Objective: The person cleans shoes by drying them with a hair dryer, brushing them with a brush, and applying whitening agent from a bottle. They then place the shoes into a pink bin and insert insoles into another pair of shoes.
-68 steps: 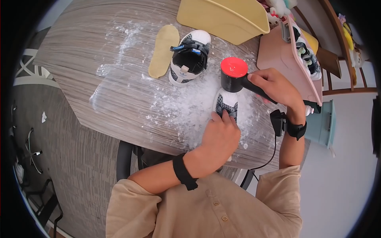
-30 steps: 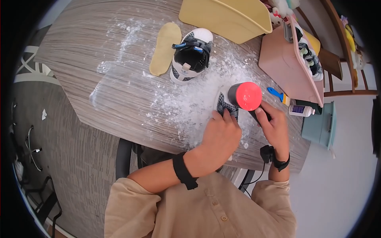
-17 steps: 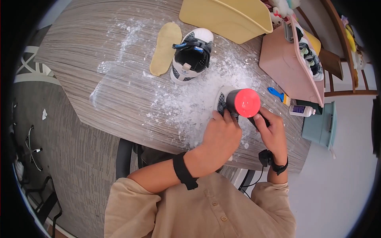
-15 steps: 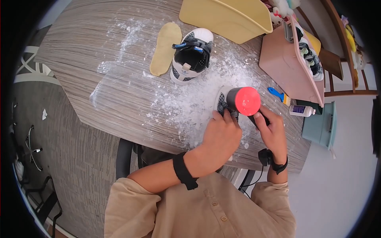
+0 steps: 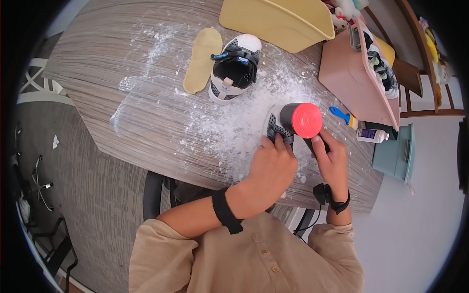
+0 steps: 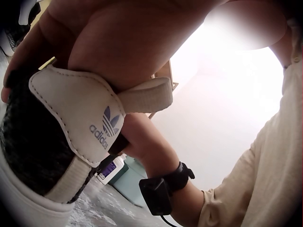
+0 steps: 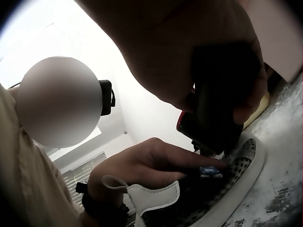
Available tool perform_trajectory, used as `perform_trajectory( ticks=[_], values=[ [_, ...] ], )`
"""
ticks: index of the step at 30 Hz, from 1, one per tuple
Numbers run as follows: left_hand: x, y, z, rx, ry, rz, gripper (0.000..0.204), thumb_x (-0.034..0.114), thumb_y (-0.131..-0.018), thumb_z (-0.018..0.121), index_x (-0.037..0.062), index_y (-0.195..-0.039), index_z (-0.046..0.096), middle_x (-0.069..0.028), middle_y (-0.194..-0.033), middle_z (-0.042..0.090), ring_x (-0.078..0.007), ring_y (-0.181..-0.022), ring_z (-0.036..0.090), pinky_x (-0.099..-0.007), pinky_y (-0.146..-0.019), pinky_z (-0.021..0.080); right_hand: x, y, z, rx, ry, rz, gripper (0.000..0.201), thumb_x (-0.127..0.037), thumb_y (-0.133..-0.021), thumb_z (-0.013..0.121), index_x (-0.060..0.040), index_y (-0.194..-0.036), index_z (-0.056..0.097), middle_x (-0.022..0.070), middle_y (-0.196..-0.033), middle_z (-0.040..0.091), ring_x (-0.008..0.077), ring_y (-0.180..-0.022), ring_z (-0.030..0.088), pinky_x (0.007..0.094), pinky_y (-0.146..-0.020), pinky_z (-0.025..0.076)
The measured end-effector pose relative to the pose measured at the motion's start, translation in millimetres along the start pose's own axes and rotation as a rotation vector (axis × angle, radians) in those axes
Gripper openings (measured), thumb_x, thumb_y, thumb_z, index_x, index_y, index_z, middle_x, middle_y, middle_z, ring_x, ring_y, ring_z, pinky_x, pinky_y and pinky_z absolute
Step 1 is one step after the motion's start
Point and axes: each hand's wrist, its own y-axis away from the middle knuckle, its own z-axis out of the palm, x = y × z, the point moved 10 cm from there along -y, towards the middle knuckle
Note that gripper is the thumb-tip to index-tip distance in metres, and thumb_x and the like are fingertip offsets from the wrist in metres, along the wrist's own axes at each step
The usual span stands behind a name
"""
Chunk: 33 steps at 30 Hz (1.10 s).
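My left hand (image 5: pixel 271 171) holds a white-and-black sneaker (image 5: pixel 271 126), its fingers at the strap and opening. In the left wrist view the sneaker's white heel tab (image 6: pixel 90 116) shows an adidas logo and a pull loop. My right hand (image 5: pixel 334 163) grips the dark handle (image 5: pixel 321 146) of a black cup-shaped tool with a round red lid (image 5: pixel 307 120). The tool is tilted close over the sneaker's front, with the lid facing right and toward the head camera. It hides part of the toe. In the right wrist view its dark body (image 7: pixel 208 130) hangs just above the sneaker.
White powder (image 5: pixel 229 132) is spread over the wood-grain table. A second sneaker (image 5: pixel 227 93) stands beside a tan insole (image 5: pixel 201 61). A yellow bin (image 5: pixel 273 22), a pink bin (image 5: pixel 349 80), a blue-handled brush (image 5: pixel 340 115), a white bottle (image 5: pixel 370 135) and a teal bin (image 5: pixel 394 154) stand around.
The right hand has brought the tool back from over the toe and tilted it rightward. The brush and bottle, earlier mostly behind that arm, now show. The left hand stays on the sneaker.
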Motion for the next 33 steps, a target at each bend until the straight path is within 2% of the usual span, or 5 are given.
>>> perform_trajectory(
  ticks=[6, 21, 25, 29, 33],
  values=[
    [-0.7, -0.9, 1.6, -0.046, 0.034, -0.004, 0.032, 0.009, -0.072, 0.061, -0.0069, -0.099, 0.065, -0.022, -0.102, 0.065, -0.0307, -0.081, 0.063, -0.0326, -0.057, 0.054, 11.4, -8.1, 2.8, 0.039, -0.11, 0.039, 0.032, -0.017, -0.092, 0.056, 0.0025, -0.116, 0.061, 0.0081, -0.061, 0.054, 0.009, -0.055, 0.051, 0.0264, -0.054, 0.043],
    [0.3, -1.4, 1.0, -0.052, 0.035, -0.001, 0.031, 0.008, -0.071, 0.06, -0.0069, -0.098, 0.065, -0.0218, -0.101, 0.064, -0.0297, -0.079, 0.062, -0.032, -0.056, 0.053, -16.2, -28.0, -4.9, -0.056, 0.03, -0.019, 0.03, -0.019, -0.09, 0.058, 0.0022, -0.112, 0.063, 0.0171, -0.072, 0.062, 0.0196, -0.062, 0.061, 0.0306, -0.061, 0.047],
    [0.9, 1.2, -2.2, 0.017, -0.004, 0.019, 0.03, 0.008, -0.071, 0.06, -0.0066, -0.097, 0.065, -0.021, -0.1, 0.064, -0.0298, -0.078, 0.062, -0.0321, -0.056, 0.053, -28.4, -51.9, -4.8, -0.202, 0.17, 0.027, 0.034, -0.027, -0.092, 0.054, 0.0017, -0.107, 0.064, 0.017, -0.069, 0.06, 0.0229, -0.057, 0.059, 0.0327, -0.059, 0.046],
    [1.2, 0.8, -0.7, 0.001, 0.004, 0.014, 0.03, 0.008, -0.071, 0.06, -0.0062, -0.098, 0.065, -0.0212, -0.101, 0.064, -0.03, -0.079, 0.062, -0.0322, -0.056, 0.053, -48.4, -76.8, 0.4, -0.289, 0.219, -0.185, 0.036, -0.03, -0.092, 0.053, 0.0028, -0.1, 0.066, 0.0133, -0.063, 0.059, 0.0202, -0.052, 0.058, 0.0318, -0.054, 0.045],
    [0.7, 0.5, 0.9, -0.026, 0.015, 0.013, 0.031, 0.008, -0.071, 0.06, -0.0059, -0.099, 0.065, -0.0215, -0.102, 0.064, -0.03, -0.079, 0.062, -0.032, -0.056, 0.053, -44.2, -95.3, 9.6, -0.495, 0.22, 0.024, 0.04, -0.033, -0.092, 0.051, 0.0041, -0.091, 0.066, 0.0088, -0.057, 0.057, 0.0147, -0.041, 0.054, 0.0291, -0.046, 0.044]
  ],
)
